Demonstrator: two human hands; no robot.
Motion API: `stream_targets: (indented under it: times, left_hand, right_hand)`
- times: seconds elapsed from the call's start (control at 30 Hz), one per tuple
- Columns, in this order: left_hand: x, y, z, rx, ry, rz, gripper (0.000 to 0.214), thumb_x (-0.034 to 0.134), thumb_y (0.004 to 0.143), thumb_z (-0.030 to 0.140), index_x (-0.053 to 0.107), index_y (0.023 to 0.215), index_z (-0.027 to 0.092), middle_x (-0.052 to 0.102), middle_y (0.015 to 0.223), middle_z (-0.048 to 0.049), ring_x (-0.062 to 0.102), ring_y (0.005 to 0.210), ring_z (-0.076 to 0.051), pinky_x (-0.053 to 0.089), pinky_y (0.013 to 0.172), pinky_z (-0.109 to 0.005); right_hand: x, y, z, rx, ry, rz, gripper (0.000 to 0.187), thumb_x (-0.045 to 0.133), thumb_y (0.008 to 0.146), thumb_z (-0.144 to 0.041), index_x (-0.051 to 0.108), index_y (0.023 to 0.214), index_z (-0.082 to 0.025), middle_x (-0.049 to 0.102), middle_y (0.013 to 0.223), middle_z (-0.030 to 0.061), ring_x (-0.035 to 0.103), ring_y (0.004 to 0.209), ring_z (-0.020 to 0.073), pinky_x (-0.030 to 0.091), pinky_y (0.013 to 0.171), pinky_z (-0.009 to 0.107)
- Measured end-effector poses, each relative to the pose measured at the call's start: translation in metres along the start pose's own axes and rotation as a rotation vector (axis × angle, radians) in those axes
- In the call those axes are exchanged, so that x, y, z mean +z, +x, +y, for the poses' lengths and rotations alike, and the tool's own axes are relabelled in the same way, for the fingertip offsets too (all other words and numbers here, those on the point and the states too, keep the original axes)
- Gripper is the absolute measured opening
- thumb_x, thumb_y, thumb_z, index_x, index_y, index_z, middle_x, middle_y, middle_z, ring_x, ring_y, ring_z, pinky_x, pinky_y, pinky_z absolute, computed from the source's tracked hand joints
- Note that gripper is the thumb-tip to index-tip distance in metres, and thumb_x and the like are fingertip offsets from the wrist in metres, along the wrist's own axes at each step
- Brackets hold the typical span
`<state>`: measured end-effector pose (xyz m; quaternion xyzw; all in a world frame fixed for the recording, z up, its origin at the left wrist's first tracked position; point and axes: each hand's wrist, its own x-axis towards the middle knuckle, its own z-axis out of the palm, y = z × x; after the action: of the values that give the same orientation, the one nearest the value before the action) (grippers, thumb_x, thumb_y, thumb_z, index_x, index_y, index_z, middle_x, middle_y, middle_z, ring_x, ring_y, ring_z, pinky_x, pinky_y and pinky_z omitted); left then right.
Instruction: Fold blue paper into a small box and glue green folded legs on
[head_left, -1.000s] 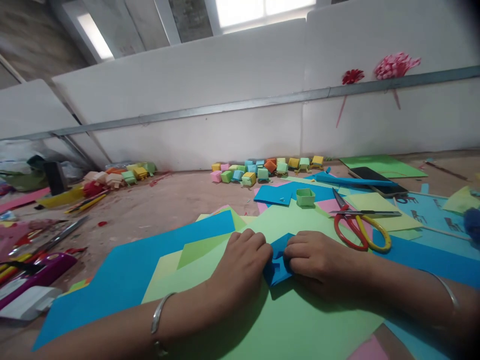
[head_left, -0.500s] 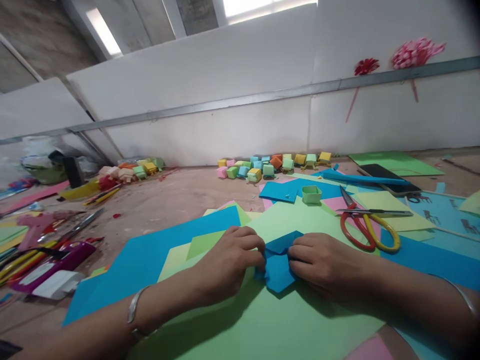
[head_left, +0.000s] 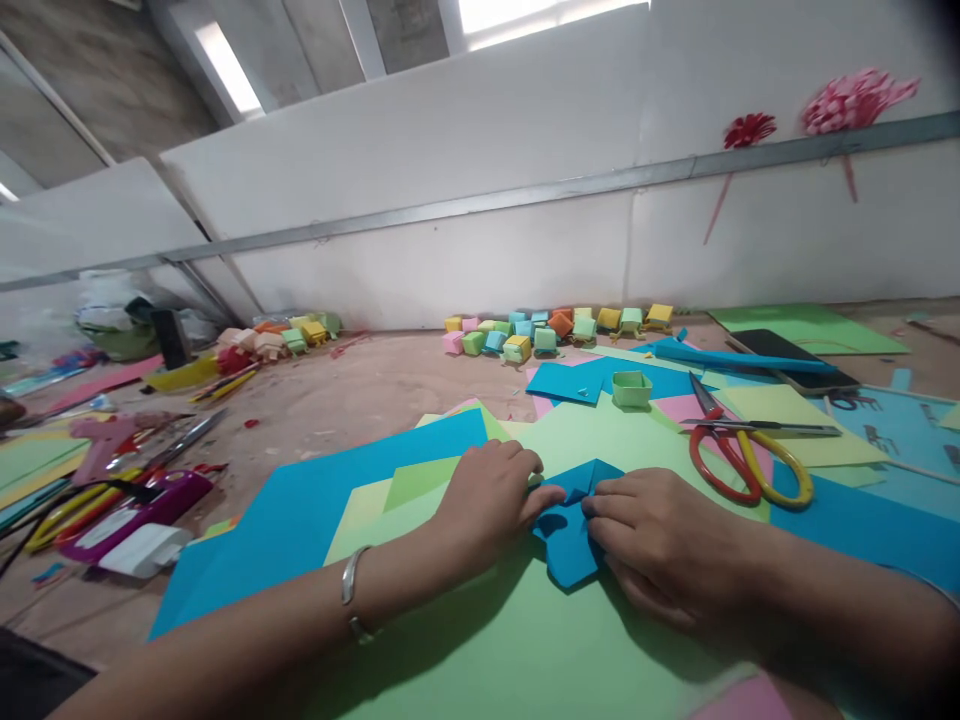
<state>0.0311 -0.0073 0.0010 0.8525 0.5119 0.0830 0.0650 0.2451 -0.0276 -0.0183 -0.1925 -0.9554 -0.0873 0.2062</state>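
Note:
A partly folded piece of blue paper (head_left: 571, 548) lies on a large light green sheet (head_left: 450, 655), its creased flaps raised at the top. My left hand (head_left: 495, 500) is at its left edge, fingers bent and thumb laid over the paper. My right hand (head_left: 667, 540) grips its right side, with the fingertips on the fold and the thumb mostly hidden. Beyond the hands stands a small light green paper box (head_left: 631, 389), open at the top. Red-and-yellow-handled scissors (head_left: 739, 455) rest to the right of my right hand.
Several small coloured paper cubes (head_left: 546, 340) line the wall. A dark phone (head_left: 795, 360) lies at the back right. Blue sheets (head_left: 300, 520) spread to the left. A pink glue gun (head_left: 112, 440) and a purple device with a white plug (head_left: 146, 550) are farther left.
My left hand has turned, and its thumb now stretches over the blue paper's flap. My right hand keeps its grip. The whole view has shifted slightly, with things appearing farther right.

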Motion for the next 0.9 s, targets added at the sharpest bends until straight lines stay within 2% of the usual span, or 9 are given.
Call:
stream_targets:
  times: [0.07, 0.2, 0.33, 0.4, 0.43, 0.5, 0.6, 0.77, 0.9]
  left_hand:
    - [0.001, 0.000, -0.001, -0.001, -0.074, -0.033, 0.027, 0.060, 0.088, 0.044, 0.066, 0.093, 0.018, 0.066, 0.086, -0.0087, 0.057, 0.081, -0.025, 0.034, 0.066, -0.032]
    - [-0.001, -0.005, -0.003, 0.003, -0.142, -0.060, 0.020, 0.066, 0.080, 0.023, 0.064, 0.100, 0.020, 0.066, 0.090, -0.0074, 0.057, 0.084, -0.025, 0.039, 0.068, -0.032]
    - [-0.002, -0.009, 0.000, 0.034, -0.126, -0.058, 0.015, 0.063, 0.077, 0.013, 0.064, 0.090, 0.019, 0.066, 0.084, -0.0055, 0.056, 0.079, -0.022, 0.039, 0.066, -0.031]
    - [0.001, -0.010, 0.002, 0.076, -0.084, -0.025, 0.016, 0.061, 0.076, 0.009, 0.064, 0.088, 0.018, 0.067, 0.084, -0.0050, 0.056, 0.079, -0.022, 0.038, 0.066, -0.031]
    - [0.003, -0.010, 0.003, 0.101, -0.060, -0.007, 0.017, 0.060, 0.076, 0.008, 0.064, 0.089, 0.018, 0.067, 0.085, -0.0048, 0.057, 0.080, -0.022, 0.038, 0.066, -0.031]
    - [0.007, -0.012, 0.004, 0.149, -0.003, 0.032, 0.020, 0.059, 0.077, 0.007, 0.066, 0.090, 0.020, 0.067, 0.087, -0.0045, 0.057, 0.082, -0.022, 0.037, 0.066, -0.032]
    - [0.013, -0.016, 0.005, 0.225, 0.115, 0.073, 0.019, 0.055, 0.083, 0.009, 0.068, 0.088, 0.021, 0.066, 0.084, -0.0046, 0.056, 0.079, -0.021, 0.037, 0.065, -0.032]
    - [0.014, -0.026, 0.008, 0.320, 0.329, 0.042, 0.013, 0.057, 0.087, 0.014, 0.068, 0.088, 0.020, 0.064, 0.081, -0.0049, 0.053, 0.073, -0.020, 0.035, 0.060, -0.032]
    - [0.007, -0.030, 0.013, 0.349, 0.481, -0.023, 0.012, 0.057, 0.085, 0.010, 0.067, 0.083, 0.016, 0.062, 0.075, -0.0047, 0.050, 0.067, -0.019, 0.033, 0.057, -0.033]
  right_hand:
    - [0.008, -0.001, 0.001, 0.004, -0.022, 0.031, 0.026, 0.042, 0.089, -0.014, 0.056, 0.068, -0.017, 0.059, 0.063, 0.0032, 0.046, 0.055, 0.0136, 0.034, 0.052, 0.029]
    - [0.018, 0.000, 0.004, 0.041, -0.111, 0.114, 0.028, 0.039, 0.095, -0.010, 0.059, 0.076, -0.014, 0.060, 0.067, 0.0043, 0.049, 0.059, 0.0149, 0.034, 0.052, 0.029]
    - [0.017, 0.006, 0.003, 0.094, -0.249, 0.236, 0.026, 0.037, 0.096, -0.010, 0.062, 0.102, -0.007, 0.058, 0.073, 0.0065, 0.046, 0.064, 0.0179, 0.033, 0.055, 0.031]
    - [0.015, 0.008, 0.002, 0.133, -0.317, 0.248, 0.028, 0.037, 0.096, -0.010, 0.061, 0.110, -0.007, 0.056, 0.075, 0.0070, 0.044, 0.067, 0.0190, 0.031, 0.057, 0.032]
    - [0.015, 0.008, 0.002, 0.162, -0.332, 0.239, 0.027, 0.039, 0.096, -0.010, 0.064, 0.105, -0.009, 0.055, 0.075, 0.0069, 0.043, 0.068, 0.0190, 0.029, 0.057, 0.032]
    - [0.016, 0.007, 0.002, 0.217, -0.331, 0.221, 0.028, 0.041, 0.095, -0.009, 0.066, 0.082, -0.014, 0.052, 0.073, 0.0065, 0.039, 0.067, 0.0183, 0.025, 0.057, 0.031]
    - [0.017, 0.004, 0.005, 0.222, -0.318, 0.209, 0.035, 0.043, 0.093, -0.007, 0.058, 0.062, -0.016, 0.051, 0.070, 0.0060, 0.036, 0.066, 0.0171, 0.023, 0.058, 0.032]
    - [0.018, 0.001, 0.006, 0.183, -0.271, 0.051, 0.021, 0.055, 0.090, -0.012, 0.061, 0.071, -0.017, 0.059, 0.075, 0.0054, 0.047, 0.076, 0.0197, 0.026, 0.065, 0.033]
    - [0.018, 0.002, 0.004, 0.181, -0.294, -0.030, 0.014, 0.058, 0.088, -0.011, 0.062, 0.076, -0.017, 0.063, 0.076, 0.0035, 0.051, 0.074, 0.0193, 0.025, 0.065, 0.034]
